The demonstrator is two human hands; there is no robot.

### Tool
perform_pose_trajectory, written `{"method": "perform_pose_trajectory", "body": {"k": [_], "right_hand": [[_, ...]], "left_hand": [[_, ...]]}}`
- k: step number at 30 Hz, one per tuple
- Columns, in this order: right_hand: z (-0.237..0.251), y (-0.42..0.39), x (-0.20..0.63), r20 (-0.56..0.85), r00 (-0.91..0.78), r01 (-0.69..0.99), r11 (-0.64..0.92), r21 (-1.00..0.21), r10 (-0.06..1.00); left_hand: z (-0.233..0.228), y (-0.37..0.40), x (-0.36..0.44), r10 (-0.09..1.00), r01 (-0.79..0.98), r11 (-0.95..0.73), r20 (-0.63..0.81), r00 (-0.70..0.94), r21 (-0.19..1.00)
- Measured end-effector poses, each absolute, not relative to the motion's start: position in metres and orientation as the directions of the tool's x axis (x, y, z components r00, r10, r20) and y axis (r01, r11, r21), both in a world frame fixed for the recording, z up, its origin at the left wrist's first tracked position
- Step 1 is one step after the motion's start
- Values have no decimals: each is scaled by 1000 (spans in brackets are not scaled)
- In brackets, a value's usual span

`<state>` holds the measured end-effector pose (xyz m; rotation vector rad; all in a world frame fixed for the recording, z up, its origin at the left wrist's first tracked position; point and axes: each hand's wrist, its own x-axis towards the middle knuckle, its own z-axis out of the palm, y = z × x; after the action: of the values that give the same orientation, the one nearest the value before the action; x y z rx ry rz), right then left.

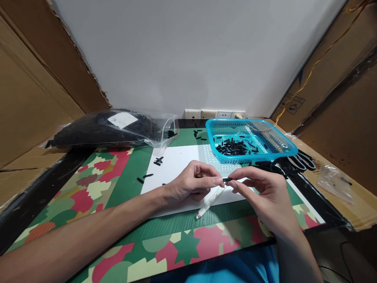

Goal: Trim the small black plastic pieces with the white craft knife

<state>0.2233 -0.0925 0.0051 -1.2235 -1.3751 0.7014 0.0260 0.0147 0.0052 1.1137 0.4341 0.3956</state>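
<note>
Small black plastic piece (227, 180) is pinched between the fingertips of the left hand (191, 182) and the right hand (262, 192), above a white sheet (179, 161) on the table (126, 177). Under the hands lies a thin clear plastic packet (209, 203). Behind them, a blue plastic basket (282, 143) holds many similar black pieces (232, 147).

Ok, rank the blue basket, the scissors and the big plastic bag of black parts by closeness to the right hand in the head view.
From the right hand:
1. Blue basket, just beyond it, far side.
2. Scissors, right of the basket, slightly farther.
3. Plastic bag, far left corner.
</note>
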Motion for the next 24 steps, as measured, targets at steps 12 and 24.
{"method": "perform_pose_trajectory", "body": {"k": [12,24], "right_hand": [[7,-94,222,353,128,268,310,-912,927],[10,-97,213,241,96,179,221,-959,966]], "left_hand": [[4,14,25,522,-88,389,-141,841,917],[-6,17,25,576,-50,188,-69,814,981]]}}
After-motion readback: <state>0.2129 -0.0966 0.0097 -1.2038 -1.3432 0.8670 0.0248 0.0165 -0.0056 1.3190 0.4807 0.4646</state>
